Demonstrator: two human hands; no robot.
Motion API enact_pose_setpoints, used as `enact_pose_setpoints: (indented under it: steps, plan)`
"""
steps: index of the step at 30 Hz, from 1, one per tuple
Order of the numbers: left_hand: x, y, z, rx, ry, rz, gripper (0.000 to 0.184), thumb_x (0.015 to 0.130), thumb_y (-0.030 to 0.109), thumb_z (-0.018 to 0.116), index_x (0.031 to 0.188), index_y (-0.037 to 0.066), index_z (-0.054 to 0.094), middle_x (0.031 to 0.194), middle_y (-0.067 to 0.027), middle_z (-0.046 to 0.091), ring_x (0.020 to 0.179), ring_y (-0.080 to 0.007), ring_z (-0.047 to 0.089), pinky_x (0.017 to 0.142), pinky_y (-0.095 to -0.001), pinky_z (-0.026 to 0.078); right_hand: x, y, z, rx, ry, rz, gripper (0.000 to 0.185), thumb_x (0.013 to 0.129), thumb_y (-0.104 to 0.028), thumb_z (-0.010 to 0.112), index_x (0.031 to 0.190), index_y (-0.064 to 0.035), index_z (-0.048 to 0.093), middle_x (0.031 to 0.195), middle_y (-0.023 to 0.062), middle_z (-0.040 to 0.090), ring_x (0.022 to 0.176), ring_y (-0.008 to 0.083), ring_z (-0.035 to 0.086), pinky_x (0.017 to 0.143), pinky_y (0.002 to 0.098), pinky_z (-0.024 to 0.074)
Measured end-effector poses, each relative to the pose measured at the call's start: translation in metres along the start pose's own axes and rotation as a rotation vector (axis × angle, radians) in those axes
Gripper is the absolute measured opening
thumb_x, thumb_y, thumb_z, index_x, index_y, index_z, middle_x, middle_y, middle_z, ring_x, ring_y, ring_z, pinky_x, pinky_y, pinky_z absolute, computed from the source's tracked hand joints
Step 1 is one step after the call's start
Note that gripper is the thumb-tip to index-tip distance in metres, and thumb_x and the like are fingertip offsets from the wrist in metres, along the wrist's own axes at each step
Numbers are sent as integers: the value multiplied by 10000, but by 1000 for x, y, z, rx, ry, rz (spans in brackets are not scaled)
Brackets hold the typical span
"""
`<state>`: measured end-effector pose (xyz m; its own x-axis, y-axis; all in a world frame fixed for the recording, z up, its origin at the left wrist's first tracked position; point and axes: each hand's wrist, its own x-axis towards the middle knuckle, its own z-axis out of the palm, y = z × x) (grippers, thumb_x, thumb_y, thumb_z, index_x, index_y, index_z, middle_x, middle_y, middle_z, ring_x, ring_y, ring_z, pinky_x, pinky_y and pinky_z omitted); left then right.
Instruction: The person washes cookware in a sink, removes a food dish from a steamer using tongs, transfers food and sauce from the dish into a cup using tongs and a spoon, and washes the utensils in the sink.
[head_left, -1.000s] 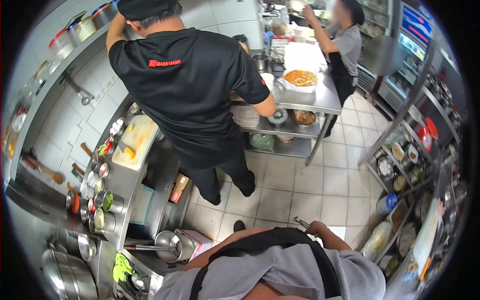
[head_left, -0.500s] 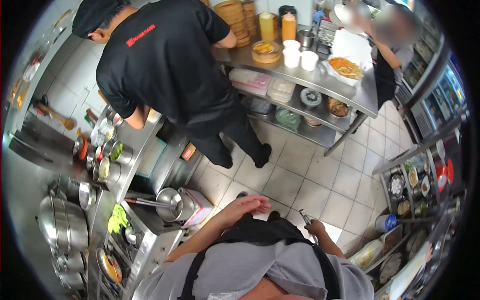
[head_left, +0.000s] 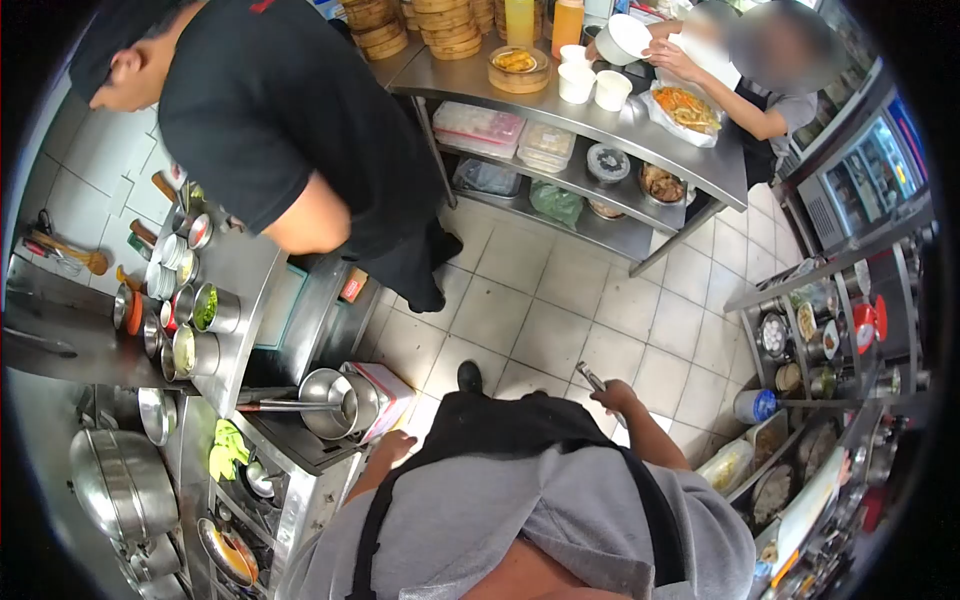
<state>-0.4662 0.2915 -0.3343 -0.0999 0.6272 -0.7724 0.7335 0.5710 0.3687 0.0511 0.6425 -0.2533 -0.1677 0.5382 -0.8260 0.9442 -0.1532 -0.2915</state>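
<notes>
My right hand (head_left: pixel 615 396) is closed round metal tongs (head_left: pixel 591 377), held low in front of the tiled floor. On the other side of my apron (head_left: pixel 520 420), my left hand (head_left: pixel 398 447) hangs beside the counter corner, near a steel pot (head_left: pixel 372 400) with a ladle resting across it. That hand is small in view, and its finger pose is hard to make out. Nothing can be seen in it.
A co-worker in black (head_left: pixel 290 130) leans over the left counter (head_left: pixel 235 270). Another person holds a white bowl (head_left: pixel 622 39) behind a steel table (head_left: pixel 560 95) with cups and bamboo steamers (head_left: pixel 447 25). A loaded rack (head_left: pixel 800 330) stands right.
My left hand has dropped from in front of my apron to my left side. The co-worker in black has moved left. The other person's white bowl is now above the table. My right hand keeps the tongs.
</notes>
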Motion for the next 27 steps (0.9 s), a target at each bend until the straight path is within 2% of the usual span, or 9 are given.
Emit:
enact_pose_setpoints:
  steps: [3, 11, 13, 17, 21, 23, 24, 25, 27]
  plan:
    - [-23, -16, -29, -27, -50, -176, 575, 859, 565, 586, 1054, 43, 724, 1095, -194, 704, 1088, -360, 647, 957, -446, 488, -10, -32, -18, -24, 34, 23, 433, 815, -416, 679, 960, -8, 688, 742, 146, 704, 644, 256, 708, 731, 395, 549]
    - [16, 4, -89, -124, 264, -49, 499, 844, 503, 611, 1024, 51, 727, 1051, -187, 712, 1016, -369, 667, 898, -452, 518, 22, -66, -37, -30, 89, 25, 485, 779, -478, 745, 848, 0, 703, 748, 172, 703, 664, 283, 696, 687, 409, 550]
    - [26, 19, -110, -167, 330, -30, 481, 841, 487, 618, 1017, 53, 728, 1040, -186, 714, 998, -371, 672, 883, -453, 525, 3, -100, -45, -152, 167, -86, 368, 836, -362, 697, 845, 4, 665, 699, 148, 691, 536, 248, 671, 615, 394, 551]
    - [32, 33, -143, -240, 385, 5, 461, 839, 459, 625, 1035, 52, 720, 1039, -211, 705, 985, -391, 668, 893, -461, 520, -5, -139, -44, -42, 173, -160, 296, 848, -283, 711, 880, -4, 617, 682, 124, 670, 525, 223, 666, 540, 376, 538]
    - [33, 12, -156, -296, 465, 62, 432, 849, 432, 615, 1018, 49, 720, 1048, -212, 698, 1011, -384, 661, 885, -470, 520, 12, -158, -41, -251, 206, -217, 227, 793, -242, 711, 871, -36, 655, 712, 115, 696, 594, 222, 691, 603, 383, 541]
    - [20, -3, -160, -36, 383, 179, 427, 852, 430, 602, 1015, 54, 722, 1043, -210, 696, 1008, -380, 660, 872, -481, 520, 39, -151, -39, -371, 210, -282, 255, 765, -274, 718, 869, -44, 675, 708, 113, 702, 612, 221, 701, 609, 380, 536]
    - [60, -53, -130, 232, 404, 457, 429, 853, 435, 586, 1010, 61, 726, 1047, -196, 698, 1008, -379, 659, 865, -493, 520, 50, -146, -39, -140, 158, -230, 247, 774, -275, 719, 843, -42, 673, 688, 100, 691, 591, 211, 687, 597, 373, 529]
    - [66, -61, -125, 215, 414, 447, 429, 853, 435, 586, 1010, 61, 726, 1047, -196, 698, 1008, -379, 659, 865, -493, 520, 49, -152, -43, -40, 123, -208, 245, 778, -275, 719, 830, -40, 671, 677, 94, 686, 581, 206, 679, 590, 369, 526]
    - [65, -73, -105, -7, 361, 17, 448, 838, 453, 590, 988, 55, 733, 1062, -191, 701, 1005, -376, 662, 868, -497, 518, 36, -170, -53, 78, 24, -201, 247, 794, -276, 717, 786, -35, 662, 655, 75, 667, 545, 189, 647, 570, 359, 512]
